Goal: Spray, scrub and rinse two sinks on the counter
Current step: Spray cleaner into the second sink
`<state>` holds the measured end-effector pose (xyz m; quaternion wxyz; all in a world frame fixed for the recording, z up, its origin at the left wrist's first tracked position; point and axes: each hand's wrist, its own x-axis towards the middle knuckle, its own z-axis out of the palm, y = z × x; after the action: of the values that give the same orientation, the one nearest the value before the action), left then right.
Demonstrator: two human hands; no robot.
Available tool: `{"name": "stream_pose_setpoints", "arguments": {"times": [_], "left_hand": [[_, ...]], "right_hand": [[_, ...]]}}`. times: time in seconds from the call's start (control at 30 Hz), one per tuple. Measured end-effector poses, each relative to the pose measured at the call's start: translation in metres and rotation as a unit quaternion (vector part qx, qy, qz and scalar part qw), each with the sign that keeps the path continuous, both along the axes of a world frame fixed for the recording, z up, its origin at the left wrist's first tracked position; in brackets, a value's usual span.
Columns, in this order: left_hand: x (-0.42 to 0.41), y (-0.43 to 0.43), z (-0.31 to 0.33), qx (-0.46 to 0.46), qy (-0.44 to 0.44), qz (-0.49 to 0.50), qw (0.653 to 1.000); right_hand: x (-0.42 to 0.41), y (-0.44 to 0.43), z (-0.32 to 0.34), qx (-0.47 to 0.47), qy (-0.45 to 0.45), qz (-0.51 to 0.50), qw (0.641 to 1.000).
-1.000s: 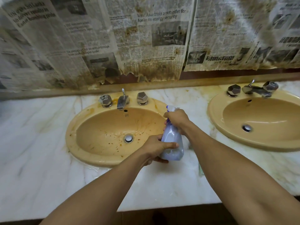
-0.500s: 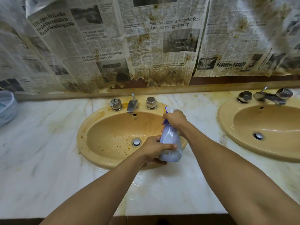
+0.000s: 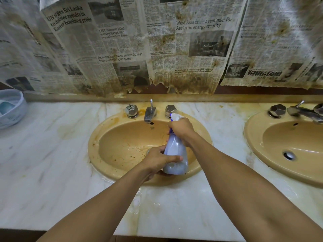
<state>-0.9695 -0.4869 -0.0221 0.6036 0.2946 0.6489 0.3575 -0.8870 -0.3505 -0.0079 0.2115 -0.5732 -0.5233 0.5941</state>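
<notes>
Two tan oval sinks are set in a white marble counter point(image 3: 52, 172). The left sink point(image 3: 122, 145) is speckled with brown grime; its drain is hidden behind my left hand. The right sink point(image 3: 272, 151) looks cleaner and is cut off by the frame edge. A pale lilac spray bottle point(image 3: 176, 154) stands upright over the left sink's right half. My left hand point(image 3: 157, 159) grips the bottle's lower body. My right hand point(image 3: 181, 130) is wrapped round its neck and white trigger head.
Chrome faucet point(image 3: 150, 112) and two knobs sit behind the left sink; another faucet point(image 3: 304, 112) stands behind the right one. A white basin point(image 3: 10, 109) rests at the far left. Stained newspaper point(image 3: 157, 49) covers the wall. The counter near the front edge is wet.
The view has shifted left and down, bringing the white basin into sight. Both hands and the bottle now sit further over the left sink's bowl, with the same hold.
</notes>
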Motion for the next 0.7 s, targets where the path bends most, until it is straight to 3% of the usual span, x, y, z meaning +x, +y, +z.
{"name": "stream_pose_setpoints", "arguments": {"times": [0.7], "left_hand": [[-0.043, -0.018, 0.009, 0.041, -0.009, 0.082, 0.996]], "right_hand": [[-0.074, 0.004, 0.005, 0.053, -0.033, 0.094, 0.994]]}}
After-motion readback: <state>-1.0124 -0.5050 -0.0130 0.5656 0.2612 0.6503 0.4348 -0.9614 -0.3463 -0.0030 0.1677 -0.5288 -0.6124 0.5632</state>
